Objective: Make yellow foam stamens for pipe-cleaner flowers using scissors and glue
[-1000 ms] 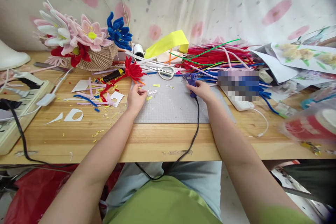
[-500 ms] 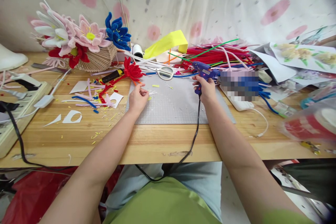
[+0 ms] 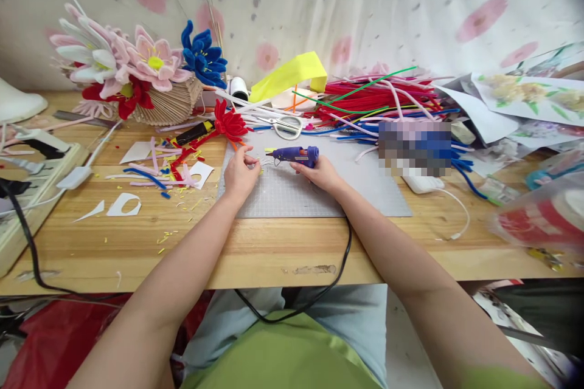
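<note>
The right hand (image 3: 322,173) grips the handle of the blue glue gun (image 3: 295,155), nozzle pointing to 9 o'clock toward the left hand (image 3: 240,171). The left hand's fingertips are pinched narrowly at small white bits on the grey cutting mat (image 3: 365,185), just at the nozzle; what they hold cannot be told. The gun's black cord (image 3: 340,267) runs off the mat toward 6 o'clock. Scissors (image 3: 287,126) lie at 12 o'clock, a red flower (image 3: 229,122) at 11 o'clock.
</note>
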### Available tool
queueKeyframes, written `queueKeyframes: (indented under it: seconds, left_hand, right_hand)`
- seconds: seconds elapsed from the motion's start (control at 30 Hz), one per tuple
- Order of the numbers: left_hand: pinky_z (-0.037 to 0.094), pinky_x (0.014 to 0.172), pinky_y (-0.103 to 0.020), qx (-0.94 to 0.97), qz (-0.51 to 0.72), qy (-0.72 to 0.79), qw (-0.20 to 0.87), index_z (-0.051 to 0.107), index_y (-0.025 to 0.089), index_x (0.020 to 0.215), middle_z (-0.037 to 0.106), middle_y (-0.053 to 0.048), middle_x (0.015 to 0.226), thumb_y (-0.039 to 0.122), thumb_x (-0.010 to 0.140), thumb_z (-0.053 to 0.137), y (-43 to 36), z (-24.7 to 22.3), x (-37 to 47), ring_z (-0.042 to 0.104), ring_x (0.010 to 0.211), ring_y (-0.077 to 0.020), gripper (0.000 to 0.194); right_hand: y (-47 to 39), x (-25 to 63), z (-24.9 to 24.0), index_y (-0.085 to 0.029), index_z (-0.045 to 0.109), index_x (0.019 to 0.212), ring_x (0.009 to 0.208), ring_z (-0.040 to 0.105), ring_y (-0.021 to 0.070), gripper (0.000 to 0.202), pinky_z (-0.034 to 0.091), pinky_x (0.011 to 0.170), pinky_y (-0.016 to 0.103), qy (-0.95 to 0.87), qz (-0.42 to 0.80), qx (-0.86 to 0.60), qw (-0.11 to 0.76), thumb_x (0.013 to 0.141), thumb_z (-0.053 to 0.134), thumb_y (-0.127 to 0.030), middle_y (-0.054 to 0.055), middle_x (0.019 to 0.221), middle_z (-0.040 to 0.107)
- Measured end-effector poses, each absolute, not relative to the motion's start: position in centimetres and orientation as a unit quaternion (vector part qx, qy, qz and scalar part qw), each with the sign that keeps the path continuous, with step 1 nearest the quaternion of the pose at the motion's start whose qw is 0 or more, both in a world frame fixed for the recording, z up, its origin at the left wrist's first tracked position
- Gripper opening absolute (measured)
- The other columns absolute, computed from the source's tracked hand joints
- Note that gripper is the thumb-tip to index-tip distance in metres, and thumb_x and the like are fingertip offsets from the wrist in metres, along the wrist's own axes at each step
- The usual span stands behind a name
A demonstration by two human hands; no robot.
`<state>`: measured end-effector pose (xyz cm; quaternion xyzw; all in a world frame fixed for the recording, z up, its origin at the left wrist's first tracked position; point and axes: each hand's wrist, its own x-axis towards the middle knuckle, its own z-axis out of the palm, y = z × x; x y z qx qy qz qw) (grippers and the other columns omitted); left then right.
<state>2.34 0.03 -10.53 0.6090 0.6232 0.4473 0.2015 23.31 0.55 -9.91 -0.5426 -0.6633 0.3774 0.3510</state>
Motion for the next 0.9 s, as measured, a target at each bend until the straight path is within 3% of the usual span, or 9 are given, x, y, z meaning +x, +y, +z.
queueKeyframes:
  seconds: [0.27,0.9]
  left_hand:
    - [0.046,0.080,-0.032,0.607,0.440,0.630,0.201,0.056,0.019,0.108,0.069,-0.002,0.079,0.016,0.068,0.061,-0.15,-10.21,2.47,0.062,0.081,-0.0176,0.040]
    - [0.046,0.081,-0.032,0.613,0.433,0.630,0.199,0.055,0.019,0.109,0.069,-0.002,0.080,0.017,0.069,0.061,-0.10,-10.36,2.49,0.062,0.083,-0.0175,0.040]
  right_hand:
    - [0.28,23.16,-10.16,-0.016,0.070,0.094,0.066,0.057,0.0150,0.043,0.044,0.063,0.026,-0.708,0.347,-0.510,0.344,0.071,0.062,-0.052,0.003,0.071,0.066]
    - [0.11,22.87,-9.91,-0.014,0.069,0.099,0.076,0.059,0.0170,0.046,0.044,0.069,0.027,-0.717,0.340,-0.508,0.336,0.072,0.061,-0.050,0.004,0.079,0.067]
